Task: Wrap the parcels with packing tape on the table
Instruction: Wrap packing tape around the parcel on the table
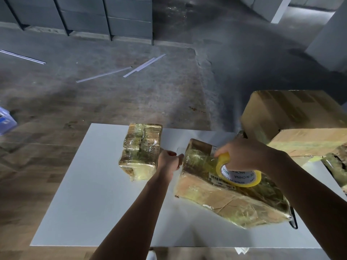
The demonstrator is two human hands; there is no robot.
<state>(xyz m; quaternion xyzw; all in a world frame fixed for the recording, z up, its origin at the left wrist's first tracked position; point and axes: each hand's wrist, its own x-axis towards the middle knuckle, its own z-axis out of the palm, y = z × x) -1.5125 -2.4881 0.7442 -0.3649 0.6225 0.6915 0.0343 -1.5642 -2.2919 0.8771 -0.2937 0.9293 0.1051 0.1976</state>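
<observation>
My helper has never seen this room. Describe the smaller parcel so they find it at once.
On the white rectangular table, look toward the far edge, just left of the left hand. The small brick-shaped cardboard parcel lies there, wrapped in glossy clear tape. Unlike the larger flat cardboard parcel beside it, it shows no printed label.

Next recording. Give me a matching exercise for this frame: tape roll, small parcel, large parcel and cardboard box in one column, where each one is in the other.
Things:
1. tape roll
2. small parcel
3. large parcel
4. cardboard box

Places:
A. at the far right, beyond the right hand
B. just left of the left hand
C. gripped by the right hand
D. under the tape roll

Pairs: 1-C, 2-B, 3-D, 4-A
</observation>
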